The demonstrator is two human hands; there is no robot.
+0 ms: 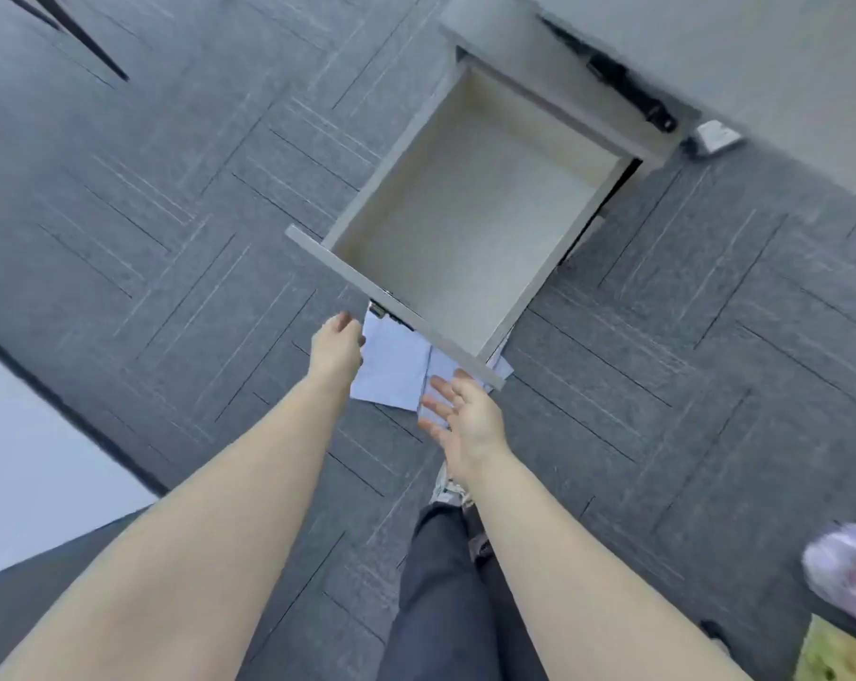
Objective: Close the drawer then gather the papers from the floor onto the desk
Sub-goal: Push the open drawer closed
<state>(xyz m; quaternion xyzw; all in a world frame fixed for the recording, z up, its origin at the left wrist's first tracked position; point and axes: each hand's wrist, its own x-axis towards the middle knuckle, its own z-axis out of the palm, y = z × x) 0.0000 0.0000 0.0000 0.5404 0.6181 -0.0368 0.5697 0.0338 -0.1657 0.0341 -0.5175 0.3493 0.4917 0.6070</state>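
Observation:
A grey drawer (396, 302) stands pulled far out of its cabinet (519, 51), its pale inside bare. White papers (391, 366) lie on the carpet below the drawer front, partly hidden by it. My left hand (336, 347) hovers just below the drawer front, left of its handle, fingers curled downward and holding nothing. My right hand (458, 420) is spread palm-up, fingertips close to the right end of the drawer front, above the papers.
Grey carpet tiles cover the floor. The desk top (760, 46) runs across the upper right, with a small white device (716, 137) under its edge. My dark trouser leg (445, 582) and shoe are below. A pale shoe (848, 577) lies at right. Dark chair legs (82, 36) stand upper left.

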